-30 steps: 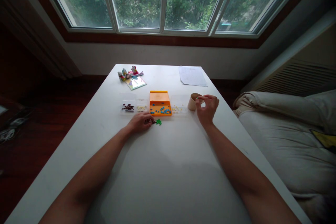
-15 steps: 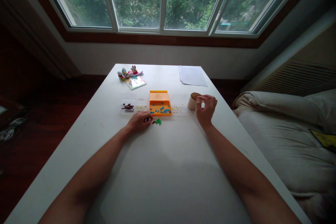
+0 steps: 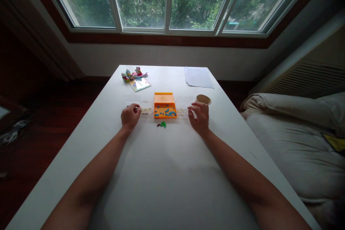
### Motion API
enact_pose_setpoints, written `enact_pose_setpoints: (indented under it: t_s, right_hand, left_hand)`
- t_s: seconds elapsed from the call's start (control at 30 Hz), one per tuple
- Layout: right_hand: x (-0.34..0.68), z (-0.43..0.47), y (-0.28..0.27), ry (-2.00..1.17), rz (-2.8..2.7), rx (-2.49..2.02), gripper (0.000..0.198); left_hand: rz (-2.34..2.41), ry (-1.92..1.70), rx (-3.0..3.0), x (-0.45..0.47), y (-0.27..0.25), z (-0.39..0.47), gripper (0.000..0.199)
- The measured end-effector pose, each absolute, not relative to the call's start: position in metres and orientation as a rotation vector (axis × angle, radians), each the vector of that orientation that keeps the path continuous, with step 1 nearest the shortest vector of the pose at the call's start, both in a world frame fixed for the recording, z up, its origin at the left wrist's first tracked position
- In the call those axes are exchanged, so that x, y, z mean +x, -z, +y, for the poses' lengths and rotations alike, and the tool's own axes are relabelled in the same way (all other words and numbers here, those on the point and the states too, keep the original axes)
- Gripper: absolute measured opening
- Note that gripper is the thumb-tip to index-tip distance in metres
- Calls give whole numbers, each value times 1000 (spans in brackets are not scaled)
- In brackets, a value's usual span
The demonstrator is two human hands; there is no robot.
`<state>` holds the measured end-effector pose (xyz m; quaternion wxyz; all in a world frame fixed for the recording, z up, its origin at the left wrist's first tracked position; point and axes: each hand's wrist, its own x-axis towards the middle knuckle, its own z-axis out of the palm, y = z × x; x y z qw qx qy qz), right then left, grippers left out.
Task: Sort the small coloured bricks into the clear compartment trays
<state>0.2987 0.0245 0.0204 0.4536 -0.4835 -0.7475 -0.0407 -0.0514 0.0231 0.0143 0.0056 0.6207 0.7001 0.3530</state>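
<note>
My left hand (image 3: pixel 130 117) is over the clear box on the left, fingers drawn together and hiding most of its dark brown pieces; whether it holds one is too small to make out. My right hand (image 3: pixel 199 118) has thumb and forefinger apart, with nothing visible between them. It is beside the clear box of pale yellow pieces (image 3: pixel 182 111) and in front of a round tan cup (image 3: pixel 204 98). Between my hands an orange case (image 3: pixel 165 117) lies open, holding several small blue pieces (image 3: pixel 170 113). Nearer me lie green pieces (image 3: pixel 163 124) and a few brown pieces (image 3: pixel 159 125).
Pale cream pieces (image 3: pixel 146 110) lie in a clear box left of the orange case. Small toy figures (image 3: pixel 134 74) and a shiny card (image 3: pixel 140 84) are at the back left of the white table (image 3: pixel 167 179). Paper sheets (image 3: pixel 198 77) lie back right. A sofa (image 3: pixel 283 143) stands right.
My left hand has moved left and away from the green and brown pieces to the brown-piece box. My right hand has moved left from the cup, its thumb and forefinger parting.
</note>
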Motion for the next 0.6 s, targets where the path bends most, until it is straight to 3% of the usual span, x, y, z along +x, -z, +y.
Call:
enact_pose_setpoints:
  t_s: [0.6]
  right_hand:
    - [265, 7, -18, -296, -2304, -940, 21]
  left_hand:
    - [2300, -1134, 1892, -60, -9, 28, 22]
